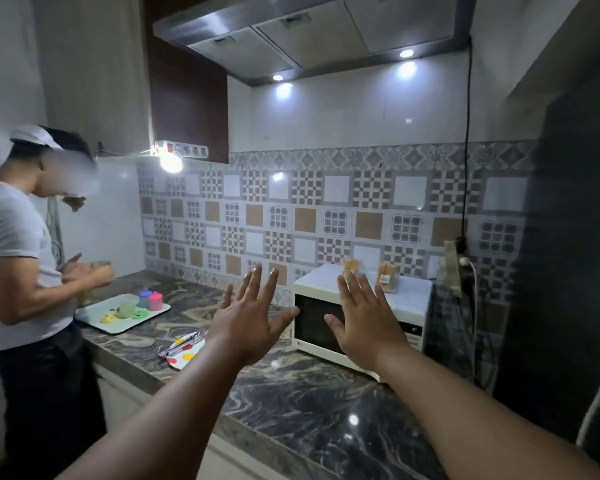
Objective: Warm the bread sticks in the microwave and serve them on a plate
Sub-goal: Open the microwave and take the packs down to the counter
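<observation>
**Nothing started yet: bread sticks in their bags on the microwave**

The task seems to be at its very beginning. Both hands are raised in the centre of the frame, the left hand (pixel 248 322) and the right hand (pixel 364 318) apart, fingers spread and holding nothing. The microwave (pixel 409 301) stands at centre right on the table (pixel 309 407), its door closed. On its top lie two clear bags of bread sticks (pixel 387 277), apparently unopened. The spotted plate (pixel 187 351), lower left of centre, carries only tongs (pixel 182 342). Opening, warming and serving all remain.
</observation>
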